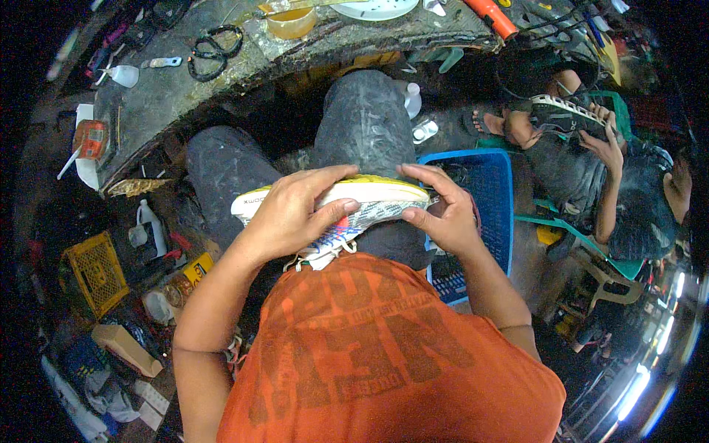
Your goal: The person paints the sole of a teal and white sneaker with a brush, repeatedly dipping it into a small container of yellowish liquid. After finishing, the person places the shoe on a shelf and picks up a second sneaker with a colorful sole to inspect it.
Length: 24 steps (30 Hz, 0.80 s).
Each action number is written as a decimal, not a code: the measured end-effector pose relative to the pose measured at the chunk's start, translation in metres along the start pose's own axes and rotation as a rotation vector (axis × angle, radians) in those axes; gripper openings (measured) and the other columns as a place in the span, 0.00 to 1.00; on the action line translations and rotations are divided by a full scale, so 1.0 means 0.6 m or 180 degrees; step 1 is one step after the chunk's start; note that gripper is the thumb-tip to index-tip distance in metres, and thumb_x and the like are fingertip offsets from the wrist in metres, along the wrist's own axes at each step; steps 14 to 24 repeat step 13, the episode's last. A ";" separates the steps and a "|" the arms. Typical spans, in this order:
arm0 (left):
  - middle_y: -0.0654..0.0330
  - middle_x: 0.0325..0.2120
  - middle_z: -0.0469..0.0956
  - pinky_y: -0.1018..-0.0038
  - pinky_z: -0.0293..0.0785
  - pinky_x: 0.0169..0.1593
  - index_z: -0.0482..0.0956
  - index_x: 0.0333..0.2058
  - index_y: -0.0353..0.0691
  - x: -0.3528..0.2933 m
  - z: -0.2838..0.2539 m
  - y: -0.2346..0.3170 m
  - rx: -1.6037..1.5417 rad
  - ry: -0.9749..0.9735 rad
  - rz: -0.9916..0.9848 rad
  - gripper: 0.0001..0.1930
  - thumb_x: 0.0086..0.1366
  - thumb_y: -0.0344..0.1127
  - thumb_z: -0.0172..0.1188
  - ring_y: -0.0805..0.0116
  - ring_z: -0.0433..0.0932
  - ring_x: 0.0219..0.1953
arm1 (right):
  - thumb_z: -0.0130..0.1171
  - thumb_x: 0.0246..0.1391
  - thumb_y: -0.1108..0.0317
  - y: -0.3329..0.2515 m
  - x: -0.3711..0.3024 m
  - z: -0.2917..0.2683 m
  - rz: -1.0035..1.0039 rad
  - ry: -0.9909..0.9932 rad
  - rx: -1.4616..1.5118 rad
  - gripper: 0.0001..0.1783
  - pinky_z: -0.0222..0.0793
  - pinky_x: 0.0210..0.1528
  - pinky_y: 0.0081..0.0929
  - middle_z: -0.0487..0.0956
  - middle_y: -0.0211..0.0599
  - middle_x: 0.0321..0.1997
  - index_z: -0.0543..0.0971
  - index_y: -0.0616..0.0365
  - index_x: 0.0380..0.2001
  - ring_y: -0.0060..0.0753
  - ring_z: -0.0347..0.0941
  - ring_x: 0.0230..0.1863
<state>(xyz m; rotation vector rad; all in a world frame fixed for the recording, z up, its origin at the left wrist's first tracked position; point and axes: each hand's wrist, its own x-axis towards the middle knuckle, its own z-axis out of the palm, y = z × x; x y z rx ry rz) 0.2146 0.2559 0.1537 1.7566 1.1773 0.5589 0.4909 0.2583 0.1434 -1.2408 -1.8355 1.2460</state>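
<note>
Over my lap is a sneaker [384, 196] turned on its side. It has a white midsole, a yellow outsole facing away from me and a patterned grey, blue and red upper. My left hand [295, 210] grips its left part, with the fingers over the sole edge and the thumb on the upper. At the right end my right hand [443, 210] holds it between fingers and thumb. Pale laces [321, 255] hang from the upper toward my orange shirt. The sole's underside is mostly hidden.
A worn workbench [244, 81] curves ahead, bearing black cord loops [214, 55], a bowl of amber liquid [292, 22] and an orange tool [493, 18]. A blue basket [502, 214] stands right of my legs. Farther right, another person holds a dark shoe [565, 118]. A yellow crate [97, 273] sits left.
</note>
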 end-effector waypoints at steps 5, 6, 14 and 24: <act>0.49 0.47 0.82 0.61 0.75 0.54 0.78 0.53 0.39 -0.004 0.024 -0.016 -0.0148 0.0627 0.0570 0.22 0.61 0.38 0.66 0.50 0.80 0.52 | 0.74 0.46 0.60 -0.047 0.037 0.017 -0.0693 -0.0270 -0.0806 0.29 0.66 0.58 0.39 0.81 0.40 0.51 0.80 0.53 0.53 0.43 0.75 0.55; 0.50 0.46 0.82 0.61 0.75 0.54 0.79 0.52 0.39 -0.004 0.028 -0.016 -0.0098 0.0675 0.0651 0.21 0.61 0.37 0.66 0.51 0.80 0.51 | 0.74 0.46 0.60 -0.050 0.045 0.020 -0.0790 -0.0300 -0.0904 0.28 0.67 0.57 0.38 0.81 0.39 0.50 0.81 0.53 0.53 0.43 0.75 0.54; 0.51 0.42 0.84 0.63 0.78 0.51 0.84 0.44 0.39 0.001 0.043 -0.010 -0.0186 0.1017 0.0658 0.14 0.59 0.34 0.68 0.53 0.83 0.47 | 0.72 0.48 0.58 -0.047 0.059 0.020 -0.0721 -0.0359 -0.1023 0.24 0.65 0.54 0.38 0.82 0.37 0.46 0.82 0.51 0.49 0.40 0.77 0.50; 0.51 0.42 0.84 0.63 0.78 0.51 0.84 0.44 0.39 0.001 0.043 -0.010 -0.0186 0.1017 0.0658 0.14 0.59 0.34 0.68 0.53 0.83 0.47 | 0.72 0.48 0.58 -0.047 0.059 0.020 -0.0721 -0.0359 -0.1023 0.24 0.65 0.54 0.38 0.82 0.37 0.46 0.82 0.51 0.49 0.40 0.77 0.50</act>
